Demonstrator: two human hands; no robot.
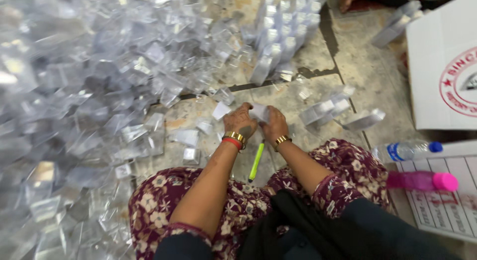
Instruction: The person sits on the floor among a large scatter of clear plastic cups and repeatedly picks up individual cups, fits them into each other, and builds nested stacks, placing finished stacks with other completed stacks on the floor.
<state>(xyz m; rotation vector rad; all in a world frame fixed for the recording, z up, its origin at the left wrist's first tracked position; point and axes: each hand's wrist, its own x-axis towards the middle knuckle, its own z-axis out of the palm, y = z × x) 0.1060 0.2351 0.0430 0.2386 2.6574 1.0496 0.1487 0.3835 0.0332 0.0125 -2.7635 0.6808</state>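
While seated on the floor [348, 61], a person pinches a small clear plastic box [259, 112] between both hands, left hand [240, 122] and right hand [275, 125] each in a closed grip, the piece looking light, thin-walled, slippery and best held by its edges.

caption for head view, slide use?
Both hands, left and right, hold a small clear plastic box beside a heap of clear plastic boxes.

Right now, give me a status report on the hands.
Left hand and right hand together on one clear box. Big box pile left. Green pen on floor between knees.
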